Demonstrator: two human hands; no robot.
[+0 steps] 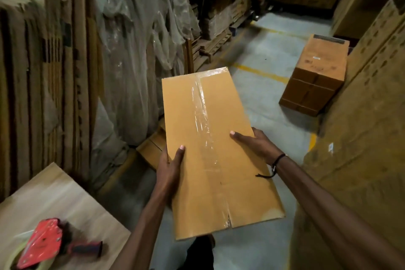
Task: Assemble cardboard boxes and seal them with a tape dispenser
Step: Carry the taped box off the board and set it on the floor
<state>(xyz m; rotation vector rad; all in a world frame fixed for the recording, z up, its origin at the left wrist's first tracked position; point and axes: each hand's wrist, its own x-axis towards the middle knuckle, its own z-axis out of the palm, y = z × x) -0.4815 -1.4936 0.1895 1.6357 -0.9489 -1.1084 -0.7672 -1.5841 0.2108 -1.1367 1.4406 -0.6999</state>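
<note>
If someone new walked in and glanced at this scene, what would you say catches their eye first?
First, the taped cardboard box in the centre, held at its side edges by the left hand and the right hand, with a wrinkled strip of clear tape along its seam. Next, the red tape dispenser lying on the wooden table at lower left. Then the stacked brown boxes on the floor to the right.
</note>
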